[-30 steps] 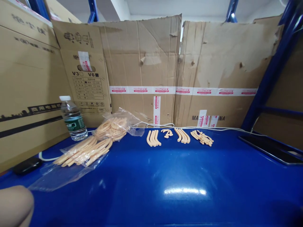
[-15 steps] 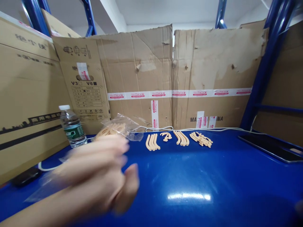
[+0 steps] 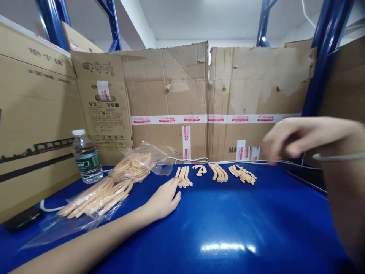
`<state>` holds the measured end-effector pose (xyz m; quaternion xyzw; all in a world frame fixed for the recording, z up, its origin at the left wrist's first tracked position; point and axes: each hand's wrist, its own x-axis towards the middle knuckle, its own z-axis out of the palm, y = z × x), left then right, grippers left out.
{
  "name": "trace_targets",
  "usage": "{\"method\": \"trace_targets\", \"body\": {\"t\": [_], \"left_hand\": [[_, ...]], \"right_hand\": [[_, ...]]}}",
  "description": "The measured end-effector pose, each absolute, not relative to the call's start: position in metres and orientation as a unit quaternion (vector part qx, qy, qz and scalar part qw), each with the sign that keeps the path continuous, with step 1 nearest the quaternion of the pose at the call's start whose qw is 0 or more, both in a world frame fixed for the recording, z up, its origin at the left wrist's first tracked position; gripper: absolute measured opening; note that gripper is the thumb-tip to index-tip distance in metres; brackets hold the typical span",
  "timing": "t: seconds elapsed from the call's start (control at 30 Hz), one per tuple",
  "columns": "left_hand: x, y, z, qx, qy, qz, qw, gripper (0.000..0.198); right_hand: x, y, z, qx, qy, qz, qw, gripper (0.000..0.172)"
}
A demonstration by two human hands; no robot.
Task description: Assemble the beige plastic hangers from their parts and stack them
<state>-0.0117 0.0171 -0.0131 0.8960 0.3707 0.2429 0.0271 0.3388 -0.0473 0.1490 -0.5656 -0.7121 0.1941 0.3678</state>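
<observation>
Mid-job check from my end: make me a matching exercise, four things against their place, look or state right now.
Things:
1. Left hand
2. Right hand
3. Bottle
4. Flat black device

Descriptions:
A. Partly hidden behind the right forearm
B. Fingertips at the leftmost loose group of curved pieces
C. Clear, with a green label and white cap
D. Raised, blurred, fingers bent downward

Pairs: 1-B, 2-D, 3-C, 4-A

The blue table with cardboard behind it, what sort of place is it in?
Probably a workshop or storeroom, though I can't be sure. Blue metal posts like shelf rack frames stand around, big cardboard sheets wall the table, and small beige pieces lie in groups.
</observation>
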Motion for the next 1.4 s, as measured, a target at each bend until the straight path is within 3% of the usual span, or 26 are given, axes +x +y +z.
{"method": "trace_targets", "body": {"t": [0.03,0.1,0.17,0.23,0.47,0.63,0.87,1.17,1.4], "left_hand": [[-0.012,0.017,-0.013,0.895,0.375,0.240,0.029,0.037],[-0.012,0.017,-0.013,0.892,0.379,0.244,0.030,0.038],[-0.013,0.018,-0.014,0.888,0.379,0.258,0.027,0.039],[-0.013,0.018,-0.014,0.884,0.378,0.274,0.022,0.038],[-0.013,0.019,-0.015,0.876,0.368,0.311,-0.011,0.026],[-0.013,0.024,-0.017,0.873,0.374,0.314,-0.020,0.019],[-0.014,0.025,-0.019,0.875,0.361,0.321,-0.022,0.019],[-0.012,0.013,-0.009,0.882,0.354,0.304,-0.073,0.022],[-0.003,-0.006,-0.001,0.884,0.250,0.389,0.065,0.023]], "right_hand": [[0.332,-0.038,0.159,-0.516,-0.788,0.265,0.208,0.066],[0.313,-0.013,0.161,-0.444,-0.853,0.261,0.083,0.034],[0.289,0.017,0.144,-0.419,-0.891,0.141,0.104,0.018],[0.269,0.043,0.115,-0.426,-0.897,0.033,0.114,0.021],[0.250,0.075,0.047,-0.397,-0.909,-0.027,0.122,0.036],[0.246,0.083,0.026,-0.392,-0.909,-0.043,0.138,0.026],[0.244,0.089,0.019,-0.368,-0.909,-0.027,0.195,0.016],[0.239,0.079,0.038,-0.397,-0.835,0.023,0.381,0.012],[0.222,0.045,0.055,-0.380,-0.804,0.204,0.410,0.014]]}}
